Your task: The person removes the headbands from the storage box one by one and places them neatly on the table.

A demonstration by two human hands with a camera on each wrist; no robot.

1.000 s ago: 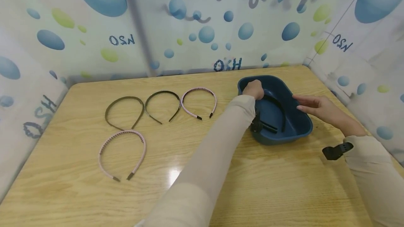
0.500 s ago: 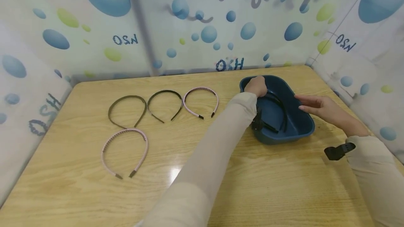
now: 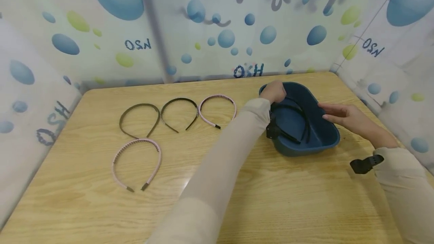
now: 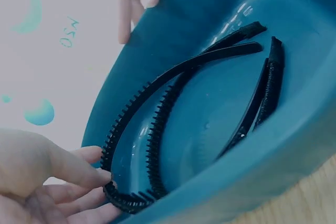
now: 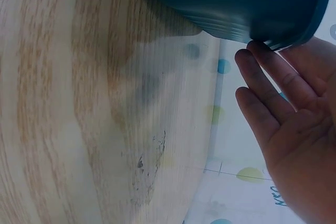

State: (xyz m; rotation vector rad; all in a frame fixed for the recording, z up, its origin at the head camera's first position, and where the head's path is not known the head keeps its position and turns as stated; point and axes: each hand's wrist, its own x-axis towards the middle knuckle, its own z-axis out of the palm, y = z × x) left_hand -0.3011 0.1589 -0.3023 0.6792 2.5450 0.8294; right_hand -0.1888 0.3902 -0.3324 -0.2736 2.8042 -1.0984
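Note:
In the left wrist view my left hand [image 4: 58, 182] pinches the curved, toothed top of a black headband [image 4: 137, 103] inside a dark blue basin [image 3: 327, 144]. A second black headband [image 4: 156, 135] lies in the basin beside it, and their ends overlap. My left fingertips are hidden by the hand in the head view. My right hand [image 3: 352, 119] holds the basin's right rim, its thumb over the edge; in the right wrist view one fingertip meets the outer wall, while other fingers stand off it.
Left of the basin on the wooden table [image 3: 217, 214] lie a pink headband [image 3: 234, 110], a black headband [image 3: 179, 99], an olive-brown headband [image 3: 139, 104] and a nearer pink headband [image 3: 160, 157]. A patterned backdrop [image 3: 203, 59] stands along the back and sides.
My left hand has shifted slightly left and up within the basin, and the held headband shows a little more over the other. My right hand keeps its place on the rim.

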